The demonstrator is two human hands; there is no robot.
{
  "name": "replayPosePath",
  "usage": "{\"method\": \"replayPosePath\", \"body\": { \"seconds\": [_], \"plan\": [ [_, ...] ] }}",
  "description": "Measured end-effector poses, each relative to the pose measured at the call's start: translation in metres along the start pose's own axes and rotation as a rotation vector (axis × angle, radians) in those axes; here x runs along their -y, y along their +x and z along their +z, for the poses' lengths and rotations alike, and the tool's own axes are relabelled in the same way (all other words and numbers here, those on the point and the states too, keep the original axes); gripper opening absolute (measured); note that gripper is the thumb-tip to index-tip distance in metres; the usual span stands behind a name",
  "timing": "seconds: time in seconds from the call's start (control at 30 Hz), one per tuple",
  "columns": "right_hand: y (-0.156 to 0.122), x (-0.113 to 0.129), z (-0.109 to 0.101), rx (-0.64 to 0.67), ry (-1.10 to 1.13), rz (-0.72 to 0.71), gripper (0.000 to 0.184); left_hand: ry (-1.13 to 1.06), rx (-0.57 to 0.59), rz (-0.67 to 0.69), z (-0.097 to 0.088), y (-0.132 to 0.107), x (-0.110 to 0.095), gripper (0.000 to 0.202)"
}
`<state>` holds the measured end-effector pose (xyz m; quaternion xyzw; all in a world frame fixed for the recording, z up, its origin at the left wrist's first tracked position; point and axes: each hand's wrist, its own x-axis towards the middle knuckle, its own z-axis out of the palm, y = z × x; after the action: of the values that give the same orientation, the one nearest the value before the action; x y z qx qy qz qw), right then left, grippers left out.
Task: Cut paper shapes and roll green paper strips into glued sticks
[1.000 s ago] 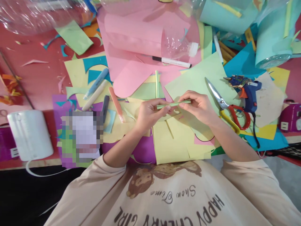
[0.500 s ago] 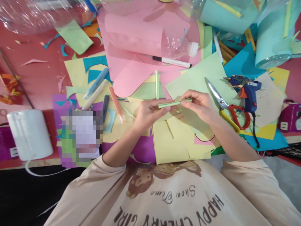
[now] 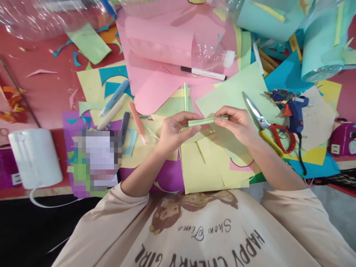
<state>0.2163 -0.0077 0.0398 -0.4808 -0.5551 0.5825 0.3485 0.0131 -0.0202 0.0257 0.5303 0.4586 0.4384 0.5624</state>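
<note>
A thin roll of light green paper [image 3: 207, 121] is held level between both hands, just above yellow sheets [image 3: 205, 163]. My left hand [image 3: 174, 133] pinches its left end between thumb and fingers. My right hand [image 3: 237, 124] pinches its right end the same way. Beneath and beyond the hands lies a large light green sheet [image 3: 236, 92]. Scissors [image 3: 267, 126] with red and yellow handles lie just right of my right hand.
A blue glue gun [image 3: 293, 107] lies right of the scissors. A clear plastic bottle [image 3: 213, 55] and a marker [image 3: 203, 73] rest on pink paper [image 3: 155, 48] farther back. Pens and crayons [image 3: 122, 107] lie at left, by a white roll [image 3: 35, 157]. Coloured scraps cover the surface.
The green paper roll has risen slightly and turned between the fingers; both hands stay in nearly the same place.
</note>
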Motion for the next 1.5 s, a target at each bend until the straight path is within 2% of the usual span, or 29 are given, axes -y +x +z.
{"method": "replayPosePath", "body": {
  "seconds": [0.17, 0.6, 0.77, 0.93, 1.07, 1.17, 1.4, 1.5],
  "plan": [
    [0.0004, -0.0017, 0.0005, 0.001, 0.011, -0.005, 0.009, -0.002, -0.036, 0.035, 0.0004, -0.0004, 0.0001, 0.011],
    [-0.0019, -0.0019, 0.0031, 0.081, 0.058, 0.039, 0.015, 0.035, -0.067, 0.123, 0.0007, 0.0006, 0.0052, 0.008],
    [-0.0011, -0.0048, 0.0027, 0.054, -0.011, -0.070, 0.012, 0.050, -0.073, 0.146, 0.0005, 0.0007, 0.0074, 0.008],
    [-0.0005, -0.0058, 0.0021, 0.049, -0.047, -0.148, 0.006, 0.032, -0.063, 0.090, 0.0005, 0.0011, 0.0060, 0.015],
    [-0.0010, -0.0052, 0.0027, 0.043, -0.084, -0.162, 0.004, 0.014, 0.055, 0.017, 0.0002, 0.0016, 0.0047, 0.027],
    [-0.0013, -0.0057, 0.0041, 0.045, -0.084, -0.142, 0.006, 0.092, 0.090, -0.040, 0.0007, 0.0011, 0.0038, 0.024],
    [-0.0014, -0.0061, 0.0074, -0.021, 0.106, -0.006, 0.020, 0.103, -0.055, -0.032, 0.0034, -0.0014, 0.0013, 0.017],
    [-0.0016, -0.0038, 0.0070, -0.070, 0.109, 0.029, 0.021, 0.102, -0.093, -0.013, 0.0030, -0.0020, 0.0012, 0.017]
  ]
}}
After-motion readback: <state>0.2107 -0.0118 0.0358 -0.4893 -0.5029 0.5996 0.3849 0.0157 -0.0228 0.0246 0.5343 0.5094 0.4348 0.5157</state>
